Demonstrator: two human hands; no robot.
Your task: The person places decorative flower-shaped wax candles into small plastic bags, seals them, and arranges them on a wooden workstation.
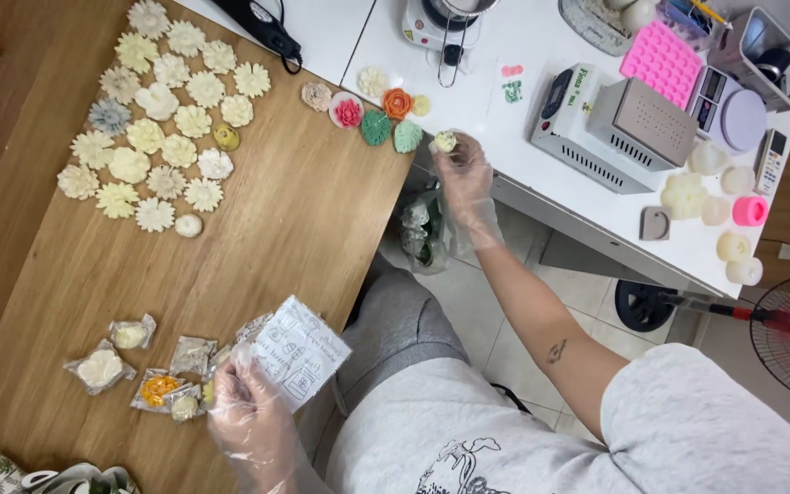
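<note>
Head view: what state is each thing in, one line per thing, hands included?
Left hand: gloved, grip closed on a clear printed bag.
Right hand: gloved, grip closed on a small pale flower piece, held at the white table's edge.
Cream flower pieces: unwrapped, spread on the wooden table.
Wrapped pieces: bagged, lying near the left hand.
Pink mould: empty.

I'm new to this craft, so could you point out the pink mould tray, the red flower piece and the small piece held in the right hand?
pink mould tray (661, 62), head view, tray's middle.
red flower piece (348, 112), head view, petals' centre.
small pale piece (445, 142), head view, its top, at right hand (464, 174) fingertips.
</note>
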